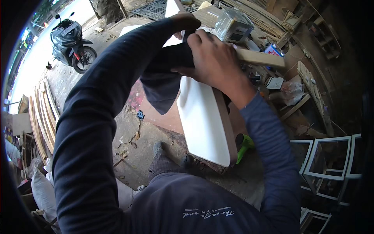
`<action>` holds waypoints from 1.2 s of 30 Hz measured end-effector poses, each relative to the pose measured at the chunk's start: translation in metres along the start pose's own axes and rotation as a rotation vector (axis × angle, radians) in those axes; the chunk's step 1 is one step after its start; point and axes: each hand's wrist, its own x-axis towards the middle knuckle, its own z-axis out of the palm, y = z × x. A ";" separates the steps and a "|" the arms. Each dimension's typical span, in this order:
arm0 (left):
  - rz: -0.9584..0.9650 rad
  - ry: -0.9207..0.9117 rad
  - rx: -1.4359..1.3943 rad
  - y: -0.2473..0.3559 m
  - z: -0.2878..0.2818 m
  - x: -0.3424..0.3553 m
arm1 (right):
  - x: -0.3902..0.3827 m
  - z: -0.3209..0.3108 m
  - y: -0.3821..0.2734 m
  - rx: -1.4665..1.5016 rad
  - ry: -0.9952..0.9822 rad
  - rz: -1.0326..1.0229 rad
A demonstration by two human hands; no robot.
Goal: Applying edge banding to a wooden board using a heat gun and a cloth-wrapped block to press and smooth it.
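Black cloth (161,91) hangs in folds over a long white panel with a brown edge (202,121) in front of me. My right hand (214,56) is closed over the cloth, fingers bent and knuckles up, beside a pale wooden bar (261,58) that sticks out to the right. Farther off, my left hand (185,22) curls down at the cloth's upper end, next to a white upright piece (173,7). Its fingertips are partly hidden, and a dark strip of the cloth runs between both hands.
A parked motorbike (72,43) stands far left, above leaning wooden strips (41,117). A clear-sided box (233,25) sits beyond my hands. A bright green tool (244,147) lies right of the panel. White frames (327,160) stand at lower right; timber scraps (315,89) lie behind them.
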 end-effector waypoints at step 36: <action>-0.229 0.288 -0.450 0.025 0.023 -0.009 | -0.173 -0.115 -0.047 0.308 -0.069 0.052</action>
